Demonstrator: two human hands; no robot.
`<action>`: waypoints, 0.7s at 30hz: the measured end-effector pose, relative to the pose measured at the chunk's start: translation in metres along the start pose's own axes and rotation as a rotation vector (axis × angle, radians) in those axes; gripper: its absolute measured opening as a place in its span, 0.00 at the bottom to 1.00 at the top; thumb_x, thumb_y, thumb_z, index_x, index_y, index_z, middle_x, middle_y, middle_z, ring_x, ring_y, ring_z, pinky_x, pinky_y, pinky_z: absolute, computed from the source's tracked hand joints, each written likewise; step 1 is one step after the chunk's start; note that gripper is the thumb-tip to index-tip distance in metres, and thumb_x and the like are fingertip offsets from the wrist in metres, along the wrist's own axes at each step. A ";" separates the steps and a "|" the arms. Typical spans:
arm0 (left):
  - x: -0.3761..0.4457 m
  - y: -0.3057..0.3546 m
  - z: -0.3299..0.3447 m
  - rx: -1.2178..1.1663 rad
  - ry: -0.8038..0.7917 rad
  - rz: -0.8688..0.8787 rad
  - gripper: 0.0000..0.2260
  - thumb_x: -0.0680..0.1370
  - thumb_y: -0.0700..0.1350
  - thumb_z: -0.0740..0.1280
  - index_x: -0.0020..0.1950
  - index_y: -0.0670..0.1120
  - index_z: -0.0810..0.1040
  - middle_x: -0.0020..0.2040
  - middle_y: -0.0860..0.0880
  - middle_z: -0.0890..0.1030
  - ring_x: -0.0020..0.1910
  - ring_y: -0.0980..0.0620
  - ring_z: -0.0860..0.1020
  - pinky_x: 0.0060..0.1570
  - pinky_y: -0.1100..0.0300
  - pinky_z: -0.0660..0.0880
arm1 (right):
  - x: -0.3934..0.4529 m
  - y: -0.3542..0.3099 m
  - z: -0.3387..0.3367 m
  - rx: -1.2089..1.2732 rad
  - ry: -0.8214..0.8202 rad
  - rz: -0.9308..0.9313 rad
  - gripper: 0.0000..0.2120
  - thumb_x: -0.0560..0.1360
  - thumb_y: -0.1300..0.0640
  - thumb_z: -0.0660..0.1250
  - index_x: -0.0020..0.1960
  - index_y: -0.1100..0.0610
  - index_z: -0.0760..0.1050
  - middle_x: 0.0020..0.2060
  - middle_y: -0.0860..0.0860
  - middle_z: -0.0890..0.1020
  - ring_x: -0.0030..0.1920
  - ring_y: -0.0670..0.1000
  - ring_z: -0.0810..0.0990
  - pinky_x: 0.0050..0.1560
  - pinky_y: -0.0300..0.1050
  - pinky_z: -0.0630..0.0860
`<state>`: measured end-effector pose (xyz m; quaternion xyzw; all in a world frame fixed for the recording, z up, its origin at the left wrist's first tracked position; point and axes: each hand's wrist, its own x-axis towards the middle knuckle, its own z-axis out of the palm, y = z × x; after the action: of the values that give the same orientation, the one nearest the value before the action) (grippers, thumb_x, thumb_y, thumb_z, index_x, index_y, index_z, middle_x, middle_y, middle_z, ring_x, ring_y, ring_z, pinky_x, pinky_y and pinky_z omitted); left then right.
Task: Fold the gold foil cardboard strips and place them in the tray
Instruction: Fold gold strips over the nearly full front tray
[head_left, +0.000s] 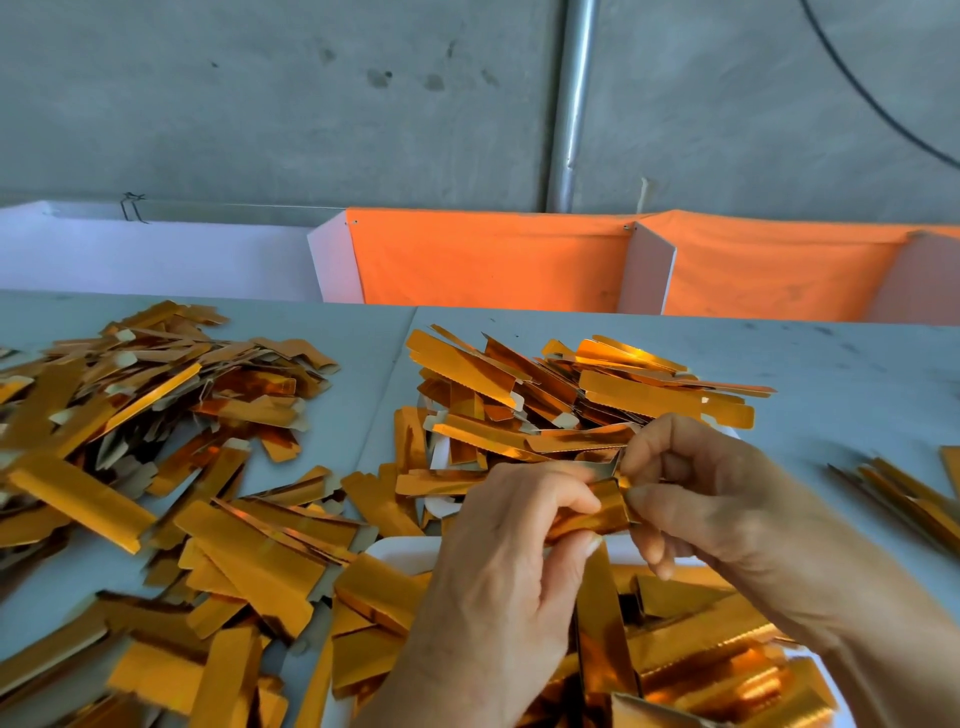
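A gold foil cardboard strip (597, 512) is held between both hands above the near white tray (400, 551). My left hand (498, 587) pinches its left part with thumb and forefinger. My right hand (711, 493) pinches its right end, fingers curled round it. The near tray holds several gold strips (691, 639). A second heap of gold strips (582, 400) lies just beyond my hands, covering a white tray (439, 457) of which only bits show.
Loose gold strips (156, 415) cover the grey table's left half in a wide pile. A few more strips (904, 493) lie at the right edge. Behind the table stand white dividers (647, 270) and orange cloth (488, 260) before a concrete wall.
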<state>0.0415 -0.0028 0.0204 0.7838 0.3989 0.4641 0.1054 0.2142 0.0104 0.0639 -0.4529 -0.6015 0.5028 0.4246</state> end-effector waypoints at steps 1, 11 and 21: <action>0.000 0.000 0.000 -0.009 -0.002 -0.011 0.09 0.75 0.52 0.64 0.52 0.60 0.66 0.55 0.60 0.76 0.55 0.61 0.75 0.52 0.63 0.77 | -0.001 -0.001 0.001 -0.028 -0.001 -0.022 0.07 0.72 0.70 0.69 0.43 0.60 0.75 0.26 0.56 0.77 0.25 0.52 0.75 0.29 0.38 0.74; -0.001 0.001 -0.001 -0.006 -0.025 -0.008 0.12 0.73 0.52 0.64 0.53 0.60 0.65 0.56 0.58 0.77 0.55 0.59 0.75 0.52 0.62 0.77 | -0.001 -0.002 0.001 -0.214 0.019 -0.059 0.11 0.71 0.72 0.68 0.41 0.57 0.74 0.25 0.51 0.77 0.26 0.49 0.76 0.30 0.39 0.74; -0.002 -0.003 -0.003 -0.053 -0.027 -0.010 0.09 0.74 0.54 0.64 0.54 0.59 0.71 0.56 0.59 0.79 0.56 0.62 0.74 0.54 0.63 0.75 | 0.000 0.005 -0.012 0.093 -0.181 -0.028 0.10 0.66 0.54 0.76 0.43 0.56 0.78 0.29 0.57 0.78 0.27 0.53 0.76 0.30 0.40 0.75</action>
<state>0.0370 -0.0027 0.0195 0.7850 0.3889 0.4633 0.1337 0.2265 0.0131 0.0607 -0.3770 -0.6195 0.5631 0.3963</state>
